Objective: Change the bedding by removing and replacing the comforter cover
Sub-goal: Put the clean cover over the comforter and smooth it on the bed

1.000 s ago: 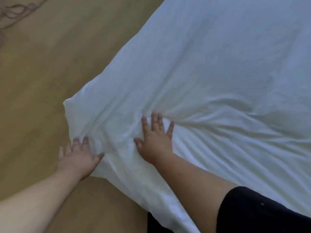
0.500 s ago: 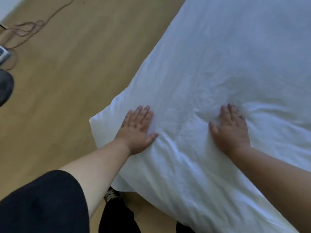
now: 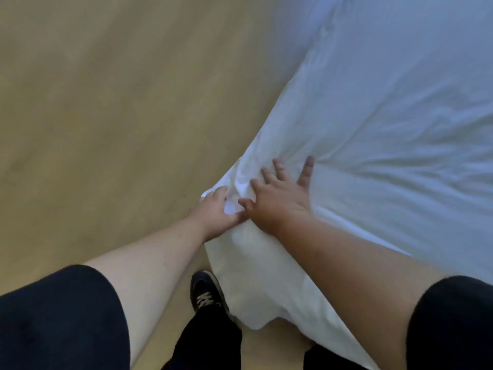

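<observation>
A white comforter in its white cover spreads over the bed and fills the right side of the view. Its near corner hangs over the bed edge toward the floor. My left hand grips that bunched corner, with fingers curled round the fabric. My right hand lies flat on the cover just beside it, fingers spread and pressing down. Creases run outward from under both hands.
Light wooden floor takes up the left half of the view. My dark shoe and dark trouser leg stand on the floor close to the hanging corner.
Both hands were pressing flat and apart on the cover. They have come together at the corner, and my left hand has taken hold of the fabric there.
</observation>
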A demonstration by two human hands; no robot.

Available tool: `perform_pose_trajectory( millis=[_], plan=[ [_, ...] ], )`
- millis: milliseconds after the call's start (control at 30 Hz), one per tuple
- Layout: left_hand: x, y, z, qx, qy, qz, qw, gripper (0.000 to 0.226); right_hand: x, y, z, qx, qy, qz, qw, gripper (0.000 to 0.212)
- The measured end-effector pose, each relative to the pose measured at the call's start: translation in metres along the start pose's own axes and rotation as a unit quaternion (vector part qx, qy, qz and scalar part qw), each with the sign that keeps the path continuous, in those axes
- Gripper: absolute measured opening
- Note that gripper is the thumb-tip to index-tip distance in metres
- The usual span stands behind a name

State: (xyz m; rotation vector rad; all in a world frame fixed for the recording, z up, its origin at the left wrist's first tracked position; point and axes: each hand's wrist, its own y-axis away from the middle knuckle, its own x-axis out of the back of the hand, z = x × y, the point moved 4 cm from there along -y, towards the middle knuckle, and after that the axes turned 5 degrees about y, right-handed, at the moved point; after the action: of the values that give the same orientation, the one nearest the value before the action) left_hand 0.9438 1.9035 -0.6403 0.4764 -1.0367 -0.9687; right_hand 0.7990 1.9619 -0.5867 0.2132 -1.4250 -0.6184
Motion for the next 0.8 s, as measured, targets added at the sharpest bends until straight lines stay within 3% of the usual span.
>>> perform_pose_trajectory(
  millis=[100,200,300,400,467,633,733,800],
  plan=[
    [-0.008,-0.009,-0.024,0.028,0.103,-0.025,0.994,0.104,-0.001,-0.011,-0.011,0.028,0.007,-0.023,0.999,0.059],
    [-0.017,-0.015,-0.037,0.092,0.313,-0.013,0.945,0.097,-0.001,0.000,-0.009,0.055,-0.005,0.024,0.998,0.058],
    [-0.022,-0.025,-0.028,0.082,0.359,-0.050,0.928,0.047,-0.002,0.009,-0.011,0.055,-0.006,0.060,0.997,0.054],
    [0.010,-0.017,-0.022,-0.003,0.196,0.003,0.981,0.026,-0.003,0.007,-0.014,0.042,-0.012,0.062,0.997,0.044],
    [0.051,0.001,-0.029,-0.043,0.075,0.059,0.995,0.025,0.004,0.007,-0.017,0.049,-0.041,0.065,0.996,0.043],
    [0.091,0.029,-0.052,-0.008,-0.056,0.096,0.994,0.048,0.028,0.033,-0.030,0.004,-0.096,0.151,0.984,0.059],
    [0.055,0.001,-0.045,0.052,-0.147,0.080,0.985,0.044,-0.001,0.058,-0.005,-0.071,-0.043,0.102,0.991,0.062],
    [0.025,-0.015,-0.039,0.074,-0.243,0.060,0.965,0.048,-0.020,0.064,0.003,-0.069,-0.043,0.098,0.992,0.058]
  ],
)
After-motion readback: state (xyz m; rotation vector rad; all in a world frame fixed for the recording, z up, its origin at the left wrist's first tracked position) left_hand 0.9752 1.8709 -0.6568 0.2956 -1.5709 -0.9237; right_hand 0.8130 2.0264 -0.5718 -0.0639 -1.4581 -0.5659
